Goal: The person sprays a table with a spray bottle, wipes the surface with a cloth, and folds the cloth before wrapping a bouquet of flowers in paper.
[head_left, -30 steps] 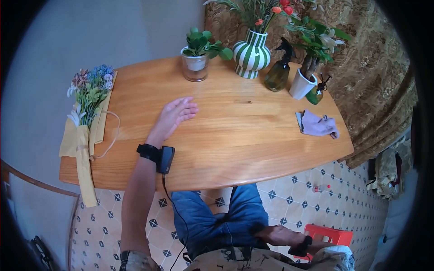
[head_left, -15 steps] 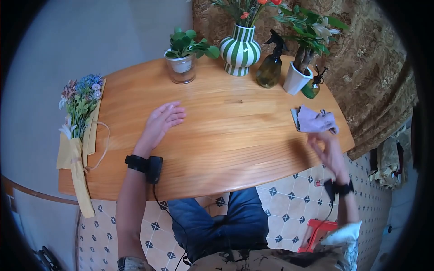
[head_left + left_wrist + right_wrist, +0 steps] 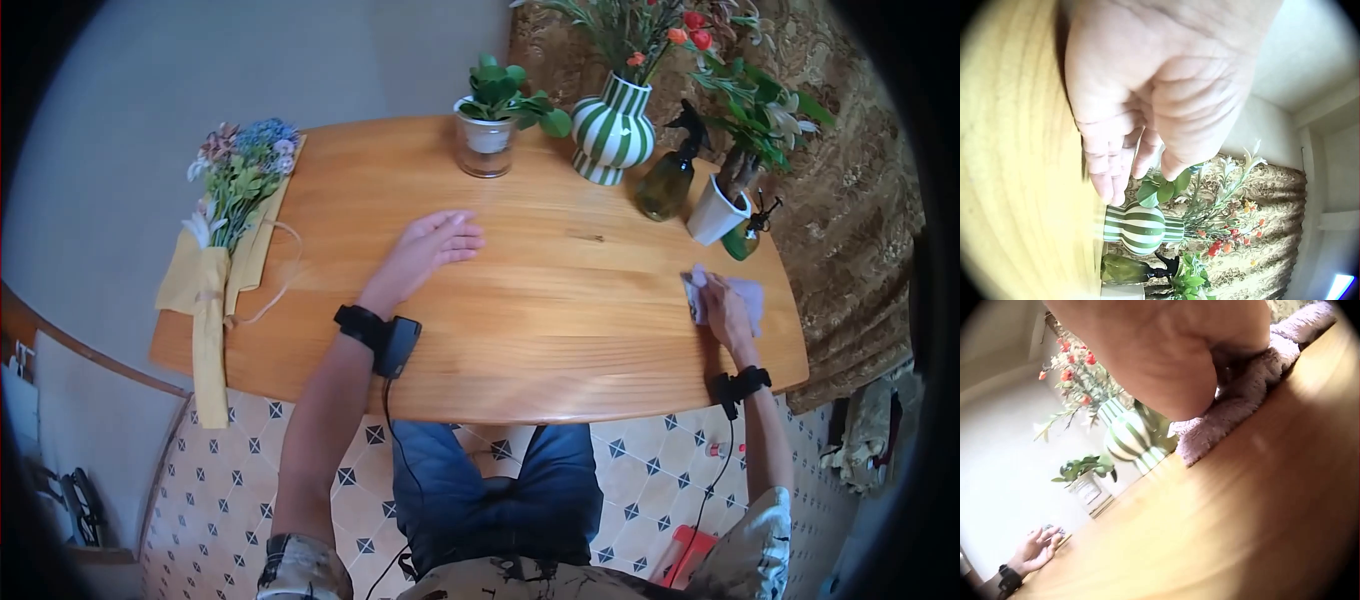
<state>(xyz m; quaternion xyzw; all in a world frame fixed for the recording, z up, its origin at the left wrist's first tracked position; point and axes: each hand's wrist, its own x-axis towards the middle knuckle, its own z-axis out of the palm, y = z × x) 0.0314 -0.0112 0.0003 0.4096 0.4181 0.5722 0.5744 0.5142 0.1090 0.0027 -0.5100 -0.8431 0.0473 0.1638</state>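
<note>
At the table's right end lies a fluffy lilac cloth (image 3: 745,294). My right hand (image 3: 730,316) grips it from above, with curled fingers over its left part. Up close in the right wrist view, the plush cloth (image 3: 1222,419) bunches under the palm and thumb, which hide the fingertips. My left hand (image 3: 430,255) rests on its side near the middle of the table, palm turned right and nothing in it. The left wrist view shows its fingers (image 3: 1104,156) long and relaxed along the wood.
A wrapped bouquet (image 3: 240,190) lies at the left on yellow paper. Along the back stand a potted plant (image 3: 485,140), a striped vase (image 3: 613,130), a dark spray bottle (image 3: 668,185), a white-potted plant (image 3: 718,212) and a green mister (image 3: 742,240). Cables trail from both wrists.
My right hand has risen from beside my lap to the table and taken hold of the cloth, which is now bunched. The left hand keeps its pose; the head view has shifted.
</note>
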